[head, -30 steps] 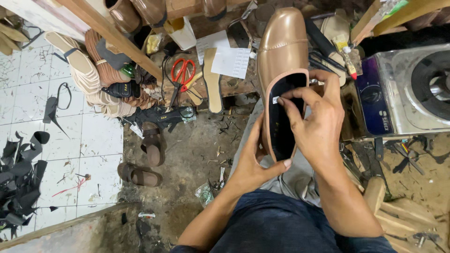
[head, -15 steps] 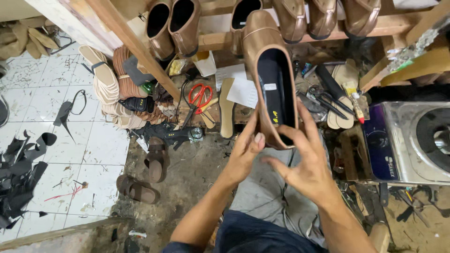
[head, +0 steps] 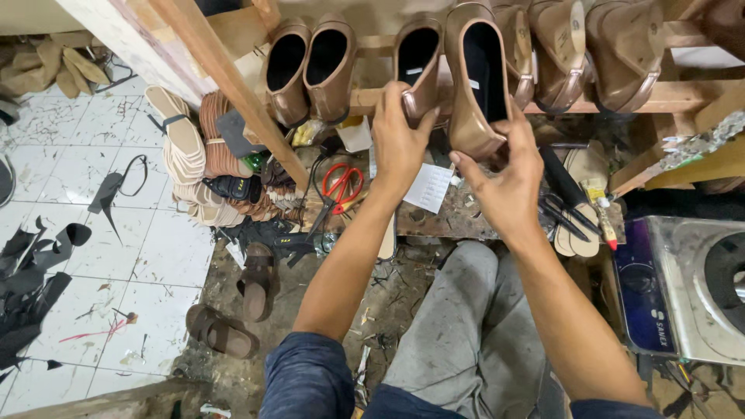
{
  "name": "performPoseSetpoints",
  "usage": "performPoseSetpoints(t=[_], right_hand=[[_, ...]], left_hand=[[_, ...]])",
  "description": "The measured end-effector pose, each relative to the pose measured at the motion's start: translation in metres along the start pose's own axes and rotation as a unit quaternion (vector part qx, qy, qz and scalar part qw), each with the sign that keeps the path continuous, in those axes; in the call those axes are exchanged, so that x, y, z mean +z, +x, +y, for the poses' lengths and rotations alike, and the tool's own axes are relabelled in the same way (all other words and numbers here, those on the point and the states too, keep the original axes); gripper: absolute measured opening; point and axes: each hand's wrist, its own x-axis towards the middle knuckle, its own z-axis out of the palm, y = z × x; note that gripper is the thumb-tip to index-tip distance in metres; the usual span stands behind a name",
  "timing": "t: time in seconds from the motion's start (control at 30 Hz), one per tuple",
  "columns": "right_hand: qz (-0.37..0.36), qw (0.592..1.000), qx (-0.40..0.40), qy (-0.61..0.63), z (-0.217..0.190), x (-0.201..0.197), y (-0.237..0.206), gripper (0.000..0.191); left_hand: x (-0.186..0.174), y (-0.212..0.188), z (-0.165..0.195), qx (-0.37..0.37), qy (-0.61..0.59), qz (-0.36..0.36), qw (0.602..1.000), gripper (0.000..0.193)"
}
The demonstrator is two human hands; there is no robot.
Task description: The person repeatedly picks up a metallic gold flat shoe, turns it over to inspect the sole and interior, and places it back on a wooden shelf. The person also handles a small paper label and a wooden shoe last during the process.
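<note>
A person seated at a cluttered workbench holds a glossy bronze shoe [head: 475,85] upright at top centre of the frame, its dark padded insole facing the camera and its rounded heel end lowest. The right hand [head: 508,174] grips the shoe from below and the right, thumb and fingers closed around its smooth heel and side. The left hand [head: 400,136] is closed on the neighbouring bronze shoe [head: 419,66], fingers curled over its heel where it leans on the rough wooden rack [head: 675,97]. Both shoes touch side by side. Further shoes of the same metallic finish line the rack: a matched pair [head: 306,66] at upper left with open black interiors, and others at upper right turned to show pale soles [head: 570,50].

Below the rack, at centre, red-handled scissors [head: 337,186] lie on the scarred bench beside a white paper slip [head: 429,188]. Flat tan insoles are stacked at left [head: 182,147], near coiled brown straps. On the white cracked floor tiles at far left lie black leather offcuts [head: 31,271], and two worn brown sandals [head: 233,310] sit on the dirty floor at lower left. A boxy steel appliance [head: 691,287] fills the lower right.
</note>
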Motion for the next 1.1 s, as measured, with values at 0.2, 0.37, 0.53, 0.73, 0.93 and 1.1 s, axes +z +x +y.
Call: performPoseSetpoints(t=[0.2, 0.37, 0.53, 0.73, 0.93, 1.1], right_hand=[[-0.014, 0.996, -0.074, -0.051, 0.042, 0.052, 0.053, 0.058], [-0.059, 0.994, -0.052, -0.071, 0.062, 0.080, 0.068, 0.071], [0.008, 0.997, -0.061, -0.045, 0.100, 0.082, -0.018, 0.036], [-0.084, 0.982, 0.155, -0.063, 0.180, 0.113, -0.090, 0.027], [-0.055, 0.984, 0.151, -0.071, 0.206, 0.144, -0.104, 0.026], [-0.021, 0.975, 0.218, 0.036, 0.197, 0.161, -0.089, 0.024]], left_hand=[[0.009, 0.022, -0.023, 0.070, 0.058, 0.053, 0.994, 0.052], [0.018, 0.027, -0.038, 0.061, 0.072, 0.020, 0.995, 0.074], [0.009, -0.079, -0.067, -0.011, -0.008, 0.029, 0.999, 0.035], [0.050, -0.203, -0.153, -0.376, -0.364, -0.042, 0.851, 0.050], [0.074, -0.218, -0.194, -0.391, -0.325, -0.076, 0.857, 0.058], [0.072, -0.209, -0.191, -0.416, -0.338, -0.082, 0.840, 0.055]])
